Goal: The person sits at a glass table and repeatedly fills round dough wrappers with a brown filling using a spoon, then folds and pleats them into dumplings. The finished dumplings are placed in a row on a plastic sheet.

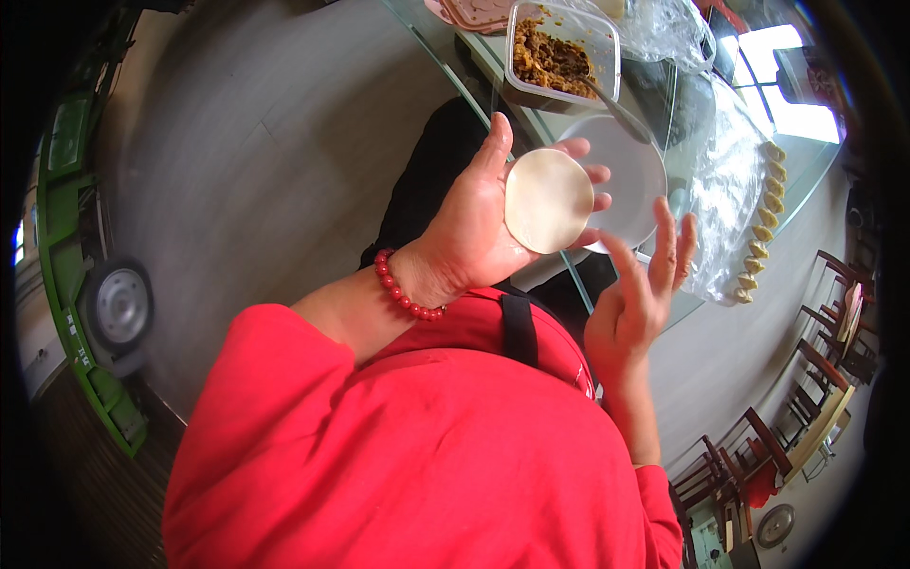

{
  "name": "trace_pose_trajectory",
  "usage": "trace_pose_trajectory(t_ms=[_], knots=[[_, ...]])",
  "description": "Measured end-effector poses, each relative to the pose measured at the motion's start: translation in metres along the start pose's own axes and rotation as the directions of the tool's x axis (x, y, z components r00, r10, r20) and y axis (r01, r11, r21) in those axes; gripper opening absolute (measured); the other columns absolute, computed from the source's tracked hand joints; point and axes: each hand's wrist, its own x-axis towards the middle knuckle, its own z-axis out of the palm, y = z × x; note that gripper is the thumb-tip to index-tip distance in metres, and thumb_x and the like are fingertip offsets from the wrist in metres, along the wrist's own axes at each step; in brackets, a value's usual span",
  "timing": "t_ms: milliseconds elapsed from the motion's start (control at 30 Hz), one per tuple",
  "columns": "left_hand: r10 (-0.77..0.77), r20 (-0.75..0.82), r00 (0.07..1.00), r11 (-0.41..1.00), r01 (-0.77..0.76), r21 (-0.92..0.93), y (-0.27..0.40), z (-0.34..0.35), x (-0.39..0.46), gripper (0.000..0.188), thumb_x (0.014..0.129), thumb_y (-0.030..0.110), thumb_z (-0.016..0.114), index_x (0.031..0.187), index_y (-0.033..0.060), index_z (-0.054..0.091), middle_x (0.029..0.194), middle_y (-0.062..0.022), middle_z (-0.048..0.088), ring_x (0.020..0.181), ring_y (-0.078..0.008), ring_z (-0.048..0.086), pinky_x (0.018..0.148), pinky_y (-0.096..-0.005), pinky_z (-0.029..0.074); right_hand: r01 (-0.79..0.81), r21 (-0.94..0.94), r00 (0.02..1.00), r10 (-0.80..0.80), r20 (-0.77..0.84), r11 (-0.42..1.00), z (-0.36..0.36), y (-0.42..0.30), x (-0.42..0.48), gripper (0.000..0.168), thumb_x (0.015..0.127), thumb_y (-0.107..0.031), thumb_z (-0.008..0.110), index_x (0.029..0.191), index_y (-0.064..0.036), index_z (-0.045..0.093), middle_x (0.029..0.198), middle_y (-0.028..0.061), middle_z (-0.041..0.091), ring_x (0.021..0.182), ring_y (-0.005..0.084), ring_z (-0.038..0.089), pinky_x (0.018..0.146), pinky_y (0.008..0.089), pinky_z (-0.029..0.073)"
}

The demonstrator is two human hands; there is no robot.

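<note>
A round dough wrapper [549, 201] lies flat on the upturned palm of my left hand [476, 220], whose fingers are spread behind it. My right hand [636, 291] is raised to the right of it, fingers apart and holding nothing; its index fingertip is close to the left hand's fingers, and whether they touch I cannot tell. Beyond both hands is a white round bowl or plate [629, 171], partly hidden by my left fingers. A clear plastic container [563, 98] of minced filling [547, 57] stands farther off, with a metal spoon [618, 114] leaning out over its rim.
A glass table [675, 313] carries a clear plastic sheet [718, 185] with a row of several filled dumplings [764, 217] along its edge. A pink lid [469, 14] and a plastic bag [661, 28] lie at the far side. Wooden chairs [768, 441] stand at the right; a green wheeled frame [64, 270] stands left.
</note>
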Motion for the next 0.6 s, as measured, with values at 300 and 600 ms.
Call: trace_pose_trajectory(t_ms=[300,600], knots=[[0.046,-0.008,0.999,0.996,-0.046,0.072,0.005,-0.004,0.001,0.078,0.091,0.066,0.028,0.136,0.0029,0.037,0.129,-0.0176,0.049,0.119,-0.0338,0.049,0.1,-0.0494,0.039,-0.057,-0.388,0.945,0.175,0.277,0.92,0.018,0.023,-0.013,0.036,0.065,0.008,0.057,0.096,-0.008,0.066,0.146,0.0143,0.031,0.139,0.0449,0.011,0.108,0.0625,0.005],[0.053,-0.026,0.998,0.996,-0.051,0.072,0.003,-0.006,0.003,0.077,0.092,0.065,0.027,0.135,0.0021,0.038,0.128,-0.0181,0.05,0.118,-0.0344,0.049,0.1,-0.0491,0.039,0.057,-0.033,0.995,-0.054,0.079,0.998,0.0,-0.002,-0.001,0.035,0.07,0.006,0.055,0.096,-0.011,0.071,0.135,0.019,0.044,0.134,0.0445,0.025,0.108,0.0533,0.023]])
